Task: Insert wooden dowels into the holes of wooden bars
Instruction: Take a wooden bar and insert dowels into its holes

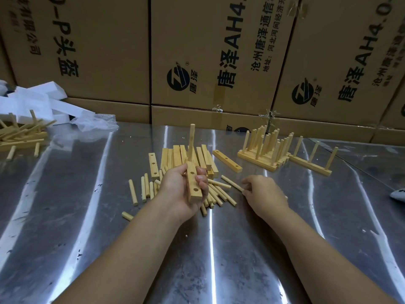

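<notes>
The scratched, shiny sheet-metal table (219, 249) ran under both bare forearms. The left hand (182, 189) curled round a pale square-section wooden bar (191, 181), held tilted above the table. Two of its holes were empty, and one smooth round dowel (191, 141) stood upright in the far hole. The right hand (266, 194), knuckles up, pinched the near end of a loose round wooden dowel (231, 182) lying on the metal, its fingertips mostly hidden. Scattered dowels (217, 194) lay between the hands, and behind them a stack of drilled bars (177, 154). Farther right stood finished bars bristling with pegs (265, 148). A grey object (400, 195) was cut off at the right edge, a jumble of wood (19, 134) at the left. Printed brown cardboard boxes (109, 51) walled the back.
</notes>
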